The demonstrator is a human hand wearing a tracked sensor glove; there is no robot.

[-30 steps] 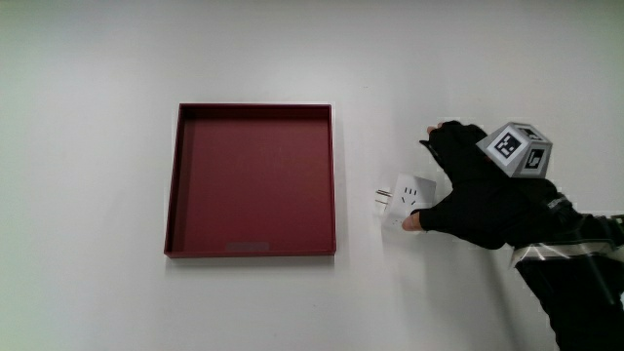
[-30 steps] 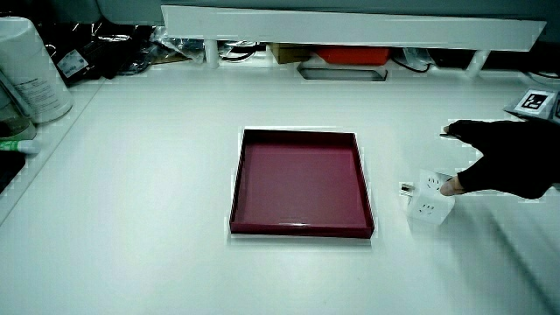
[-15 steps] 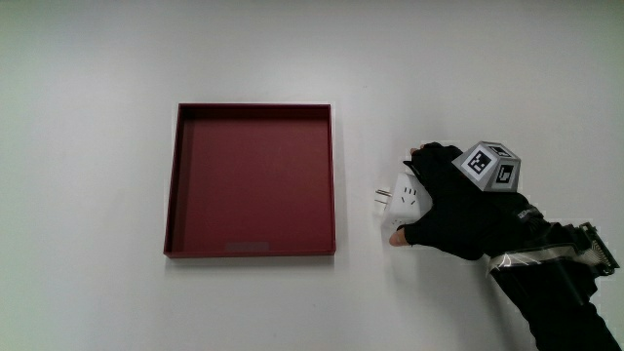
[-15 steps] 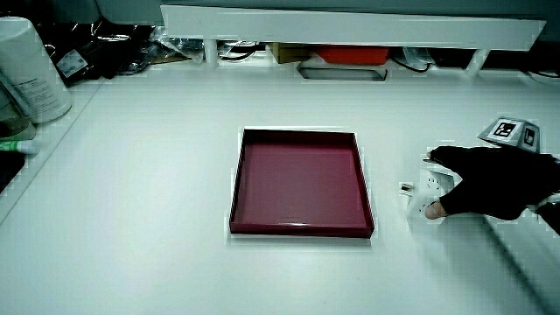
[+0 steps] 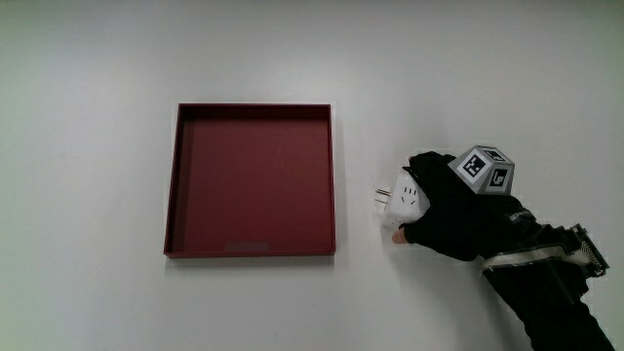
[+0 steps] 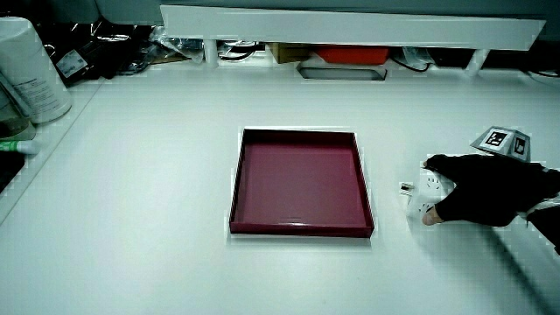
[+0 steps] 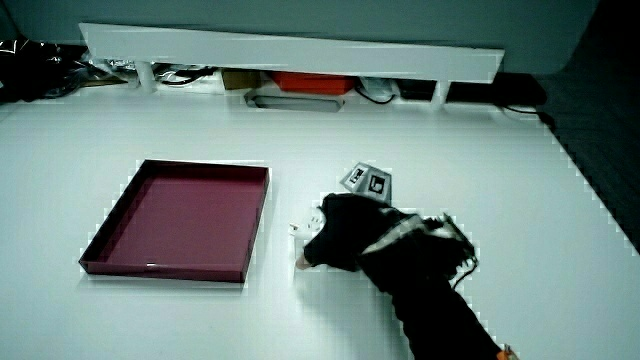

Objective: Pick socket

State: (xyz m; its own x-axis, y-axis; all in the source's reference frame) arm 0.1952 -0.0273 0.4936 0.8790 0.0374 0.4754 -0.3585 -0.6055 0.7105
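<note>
The small white plastic cube-shaped socket (image 5: 405, 196) lies on the white surface (image 5: 88, 292) just beside the shallow dark red square tray (image 5: 253, 180), its metal prongs pointing toward the tray. It looks rigid, light and smooth-sided, so a pinch across two flat faces, clear of the prongs, should hold it. The black-gloved hand (image 5: 458, 210) covers it, fingers (image 6: 435, 163) curled over its top and thumb at the nearer side, apparently closed on it.
</note>
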